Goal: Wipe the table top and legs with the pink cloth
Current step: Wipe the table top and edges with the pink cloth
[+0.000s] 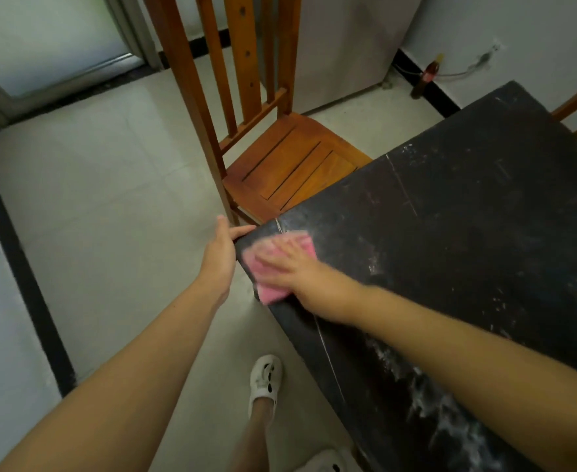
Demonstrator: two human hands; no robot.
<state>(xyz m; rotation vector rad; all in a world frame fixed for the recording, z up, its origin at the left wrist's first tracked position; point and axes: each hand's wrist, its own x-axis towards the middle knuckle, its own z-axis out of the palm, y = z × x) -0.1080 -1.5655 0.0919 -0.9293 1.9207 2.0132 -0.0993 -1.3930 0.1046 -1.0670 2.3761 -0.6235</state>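
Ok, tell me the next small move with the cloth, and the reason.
Probably sweep the pink cloth toward you along the table's near edge. The right hand presses it flat at the corner, which the left hand grips, while white smears show on the top nearer you.

I have one view only, from the head, looking steeply down and forward over both forearms; the table (467, 233) corner sits close at right, the floor (93, 216) at left, a chair (280, 158) farther ahead
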